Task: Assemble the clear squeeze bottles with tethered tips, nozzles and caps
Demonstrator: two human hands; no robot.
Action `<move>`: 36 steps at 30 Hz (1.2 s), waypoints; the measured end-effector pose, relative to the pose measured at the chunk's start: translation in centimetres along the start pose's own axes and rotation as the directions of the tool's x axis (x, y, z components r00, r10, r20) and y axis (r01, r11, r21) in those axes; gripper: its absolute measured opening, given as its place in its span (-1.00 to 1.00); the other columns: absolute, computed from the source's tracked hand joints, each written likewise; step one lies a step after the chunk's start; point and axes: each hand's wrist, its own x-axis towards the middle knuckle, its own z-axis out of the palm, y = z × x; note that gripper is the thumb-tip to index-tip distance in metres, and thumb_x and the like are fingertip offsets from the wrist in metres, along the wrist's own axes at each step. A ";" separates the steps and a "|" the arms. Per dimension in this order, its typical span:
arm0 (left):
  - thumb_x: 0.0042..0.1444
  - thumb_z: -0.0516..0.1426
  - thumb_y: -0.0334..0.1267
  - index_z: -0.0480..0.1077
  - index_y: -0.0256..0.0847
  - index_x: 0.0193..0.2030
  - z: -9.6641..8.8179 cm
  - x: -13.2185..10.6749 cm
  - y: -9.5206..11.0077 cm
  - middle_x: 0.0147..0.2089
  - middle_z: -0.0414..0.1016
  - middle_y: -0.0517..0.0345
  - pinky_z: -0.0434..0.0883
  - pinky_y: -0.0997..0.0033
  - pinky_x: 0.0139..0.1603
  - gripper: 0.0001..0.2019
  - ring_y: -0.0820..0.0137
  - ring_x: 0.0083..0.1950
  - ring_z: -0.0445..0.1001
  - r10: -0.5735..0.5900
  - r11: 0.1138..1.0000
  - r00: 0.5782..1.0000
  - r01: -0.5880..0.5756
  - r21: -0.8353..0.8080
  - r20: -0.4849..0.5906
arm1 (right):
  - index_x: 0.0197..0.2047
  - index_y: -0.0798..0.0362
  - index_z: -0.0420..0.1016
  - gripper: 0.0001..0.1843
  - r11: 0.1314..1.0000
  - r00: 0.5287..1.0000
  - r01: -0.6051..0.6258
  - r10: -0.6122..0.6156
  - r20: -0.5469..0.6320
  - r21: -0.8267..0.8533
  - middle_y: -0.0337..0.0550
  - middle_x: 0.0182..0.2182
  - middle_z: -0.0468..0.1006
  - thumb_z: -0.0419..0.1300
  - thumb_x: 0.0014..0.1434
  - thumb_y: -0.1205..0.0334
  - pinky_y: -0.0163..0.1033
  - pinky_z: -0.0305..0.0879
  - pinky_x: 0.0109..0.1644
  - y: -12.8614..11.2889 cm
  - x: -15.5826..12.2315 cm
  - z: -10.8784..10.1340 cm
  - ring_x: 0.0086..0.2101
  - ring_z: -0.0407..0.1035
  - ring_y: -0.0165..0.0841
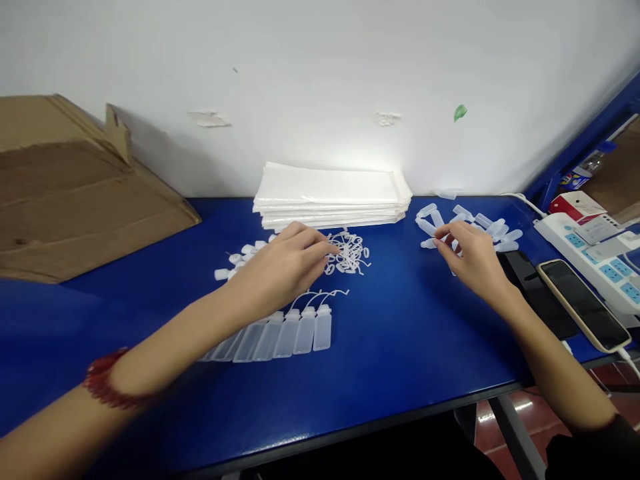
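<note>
My left hand reaches over a tangle of small white curled straps, thumb and fingertips drawn together at its left edge; what they pinch is too small to make out. Below that wrist, several translucent plastic bottles lie side by side in a row, thin white strips standing out from some of their necks. White caps peek out behind the left forearm. On the right, my right hand is curled over a loose heap of small translucent bottles, its thumb and forefinger closed at the end of one bottle.
A stack of white packets rests against the wall. Brown cardboard leans at the left. Two phones lie at the right, one dark and one in a pale case, beside a power strip. The blue table's front edge runs below.
</note>
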 end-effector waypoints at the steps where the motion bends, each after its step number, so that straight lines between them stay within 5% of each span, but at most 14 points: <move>1: 0.33 -0.08 -0.30 0.51 -0.21 -0.09 0.1 0.3 -0.2 -0.19 0.52 -0.07 0.44 0.12 -0.14 -0.67 0.17 -0.11 0.40 0.032 0.999 0.999 -0.032 0.039 0.017 | -0.24 0.08 0.47 -0.90 0.997 1.000 -0.004 0.006 0.028 -0.075 -0.04 -0.27 0.59 0.11 0.23 0.35 -0.20 0.28 -0.32 0.2 0.1 -0.1 -0.35 0.44 -0.27; 10: 0.32 -0.09 -0.37 0.50 -0.20 -0.20 0.4 1.4 -0.1 -0.18 0.49 -0.09 0.39 0.17 -0.20 -0.68 0.15 -0.14 0.40 0.174 0.945 0.974 -0.206 0.255 0.145 | -0.09 0.12 0.48 -0.84 0.902 0.943 -0.133 0.243 0.226 -0.412 0.00 -0.23 0.62 0.20 0.27 0.28 -0.21 0.11 -0.42 -0.7 0.0 -0.8 -0.29 0.50 -0.14; 23: 0.30 -0.10 -0.37 0.45 -0.32 0.02 0.4 2.3 -0.4 -0.23 0.47 -0.09 0.40 0.19 -0.20 -0.66 0.18 -0.18 0.37 0.130 0.973 0.989 -0.140 0.184 0.066 | -0.07 0.15 0.48 -0.80 0.842 0.927 -0.149 0.301 0.222 -0.519 0.02 -0.20 0.61 0.23 0.25 0.28 -0.20 0.14 -0.38 -0.7 0.1 -0.9 -0.21 0.50 -0.09; 31: 0.34 -0.11 -0.34 0.50 -0.32 -0.17 0.6 2.9 -0.5 -0.19 0.45 -0.15 0.40 0.21 -0.22 -0.66 0.16 -0.15 0.37 0.166 0.963 0.976 -0.191 0.190 0.139 | -0.09 0.17 0.48 -0.76 0.806 0.890 -0.156 0.366 0.274 -0.571 0.01 -0.22 0.61 0.24 0.26 0.19 -0.19 0.14 -0.36 -0.9 -0.1 -1.0 -0.22 0.50 -0.10; 36: 0.35 -0.10 -0.22 0.49 -0.27 -0.18 -0.9 2.7 -0.9 -0.12 0.48 -0.14 0.42 0.21 -0.19 -0.65 0.18 -0.13 0.41 0.094 0.989 0.995 -0.096 0.113 0.024 | -0.03 0.17 0.47 -0.73 0.793 0.881 -0.163 0.385 0.276 -0.587 0.06 -0.14 0.60 0.23 0.26 0.19 -0.18 0.14 -0.38 -1.1 -0.2 -1.0 -0.21 0.50 -0.07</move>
